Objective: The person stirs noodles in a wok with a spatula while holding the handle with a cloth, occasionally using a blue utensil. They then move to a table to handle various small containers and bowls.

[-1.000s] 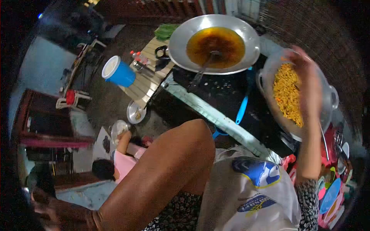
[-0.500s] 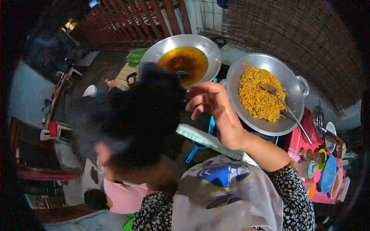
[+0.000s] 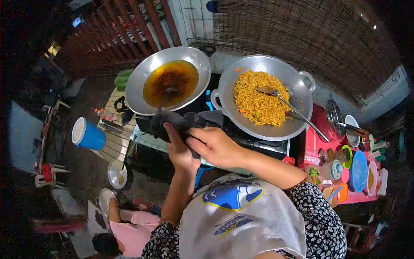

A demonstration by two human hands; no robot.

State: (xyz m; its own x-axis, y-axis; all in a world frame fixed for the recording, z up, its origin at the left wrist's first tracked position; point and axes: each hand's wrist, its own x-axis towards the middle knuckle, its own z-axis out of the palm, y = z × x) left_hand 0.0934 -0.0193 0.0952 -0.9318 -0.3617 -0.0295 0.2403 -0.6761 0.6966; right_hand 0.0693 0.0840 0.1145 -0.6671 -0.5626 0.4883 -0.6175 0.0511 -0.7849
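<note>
A dark cloth [image 3: 172,123] is bunched up in front of my body, just below the left wok. My left hand [image 3: 183,153] grips it from beneath, thumb up along its side. Coming in from the right, my right hand [image 3: 220,144] is closed on the cloth's other part, its fingers curled in. Beyond them, the left wok [image 3: 202,71] contains brown-orange oil [image 3: 170,82]. To its right sits a second wok [image 3: 224,80] of yellow noodles [image 3: 258,99], a metal ladle [image 3: 297,113] resting in it. Folds hide some of my fingertips.
Bowls, jars and a blue basin [image 3: 359,170] crowd the red table [image 3: 312,140] at right. At left are a slatted wooden table [image 3: 112,142] and a blue lidded bucket [image 3: 91,134]. A person in pink [image 3: 136,233] is low at lower left, near a metal bowl [image 3: 116,176].
The large dark blur close to the camera is gone, and the dark cloth now shows lower, between both hands. My right hand went from loosely spread fingers to gripping it. The view shifted.
</note>
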